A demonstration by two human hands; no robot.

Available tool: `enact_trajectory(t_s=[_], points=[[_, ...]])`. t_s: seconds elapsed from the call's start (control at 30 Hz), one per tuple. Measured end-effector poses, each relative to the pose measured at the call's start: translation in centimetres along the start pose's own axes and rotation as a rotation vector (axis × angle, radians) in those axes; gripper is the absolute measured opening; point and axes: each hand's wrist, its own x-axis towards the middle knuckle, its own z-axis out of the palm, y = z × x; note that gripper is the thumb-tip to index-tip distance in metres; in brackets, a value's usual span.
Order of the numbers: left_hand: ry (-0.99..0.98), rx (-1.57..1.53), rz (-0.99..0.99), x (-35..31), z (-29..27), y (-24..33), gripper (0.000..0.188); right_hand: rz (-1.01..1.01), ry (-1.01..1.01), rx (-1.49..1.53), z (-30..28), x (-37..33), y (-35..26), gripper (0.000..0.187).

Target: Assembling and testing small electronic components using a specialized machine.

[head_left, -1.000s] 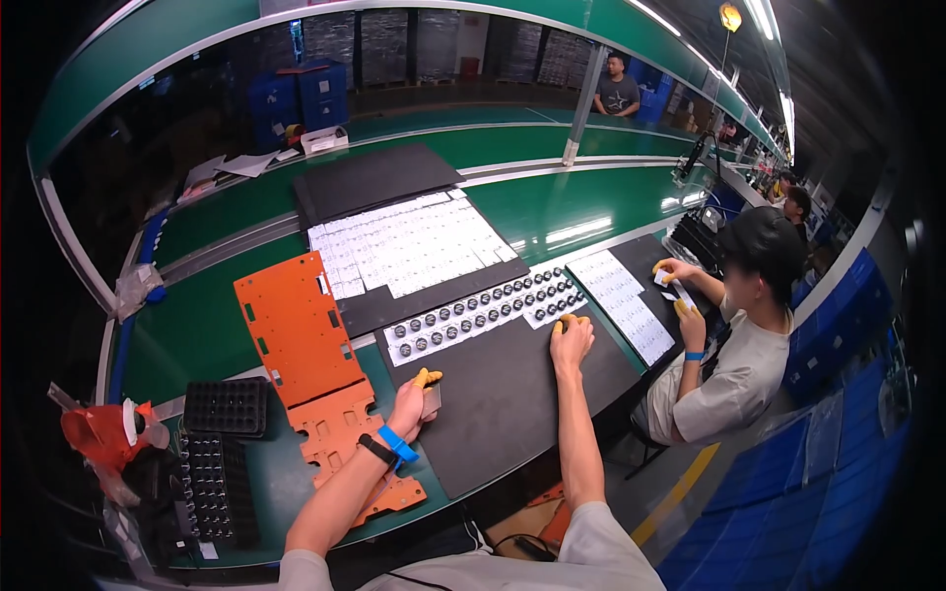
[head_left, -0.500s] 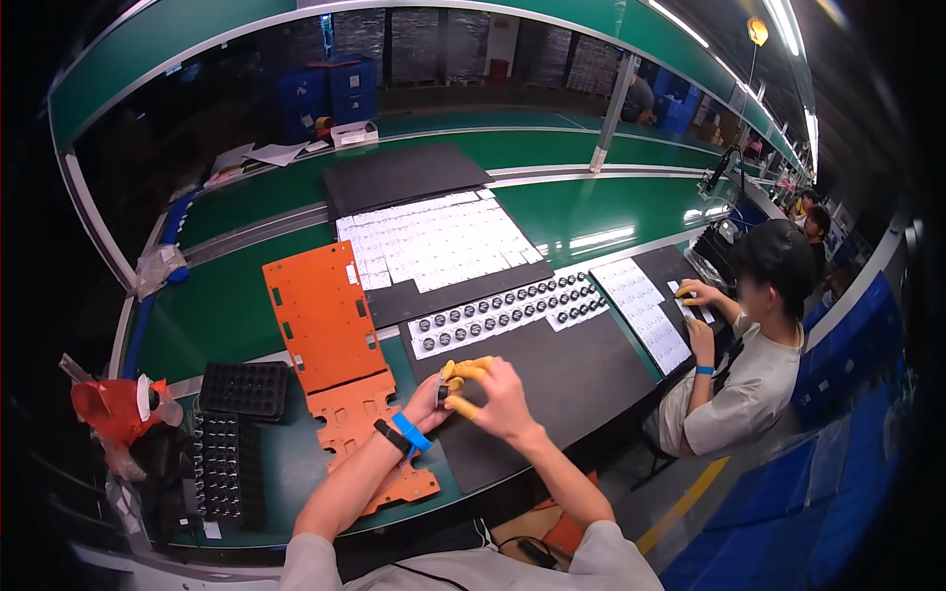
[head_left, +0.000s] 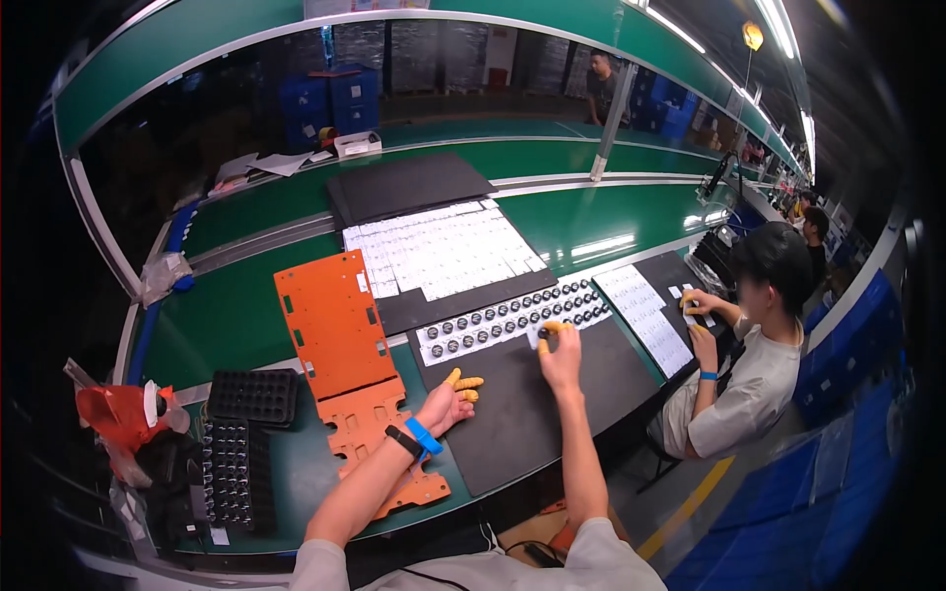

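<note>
My right hand (head_left: 560, 360) reaches forward over the black mat (head_left: 522, 414), its yellow-covered fingertips closed on a small round black part (head_left: 544, 334). A bit of white shows beside that part. Just ahead lie rows of similar round black parts on white sheets (head_left: 430, 346). Back near the orange plate (head_left: 335, 320), my left hand (head_left: 451, 404) is held above the mat's left side. Its fingers, also covered in yellow, are apart with nothing between them. A blue band and a black band circle the left wrist.
White label sheets (head_left: 443, 246) lie on dark boards beyond the parts. Black trays (head_left: 254, 396), one filled with small parts, stand at left beside a red bag (head_left: 116, 419). At right a co-worker (head_left: 754, 355) handles small white pieces next to another sheet (head_left: 645, 315).
My hands were together over the mat's left side; my right hand has moved forward and right with the round black part. My left hand has let go and opened.
</note>
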Motion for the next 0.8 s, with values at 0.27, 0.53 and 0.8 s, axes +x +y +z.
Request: enact_trajectory(t_s=[0.27, 0.53, 0.8], points=[[0.022, 0.058, 0.018, -0.2, 0.2, 0.0, 0.057, 0.069, -0.226, -0.061, 0.4, -1.1, 4.2, 0.030], [0.012, 0.079, 0.020, 0.0, 0.3, 0.2, 0.056, 0.036, -0.017, -0.284, 0.3, 0.9, 4.6, 0.029], [0.004, 0.079, 0.030, -0.1, 0.4, 0.1, 0.055, 0.009, 0.013, -0.315, 1.5, 1.2, 6.7, 0.030]])
